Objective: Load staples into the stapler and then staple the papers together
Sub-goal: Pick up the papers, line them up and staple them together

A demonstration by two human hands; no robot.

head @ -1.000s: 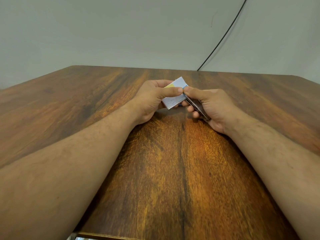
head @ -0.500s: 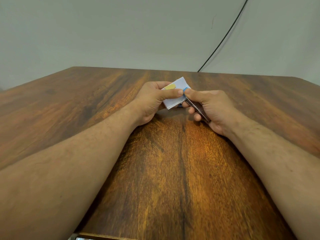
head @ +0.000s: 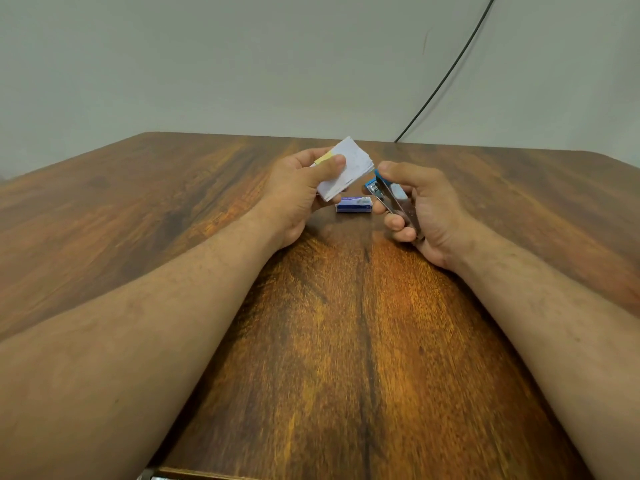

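My left hand point(head: 299, 190) pinches a small stack of white papers point(head: 349, 168) with a yellow strip at one end, held up above the table. My right hand point(head: 420, 206) grips a small blue and metal stapler point(head: 389, 194), its mouth pointing up and left toward the papers. A short gap separates the stapler's tip from the edge of the papers. A small blue staple box point(head: 354, 205) lies on the wooden table point(head: 346, 341) between and just beyond my hands.
A black cable point(head: 446, 74) runs down the grey wall to the table's far edge. Both my forearms rest along the tabletop.
My hands have moved apart: the papers came out of the stapler's mouth and rose to the left, while the stapler shifted right. The staple box behind them is now uncovered.
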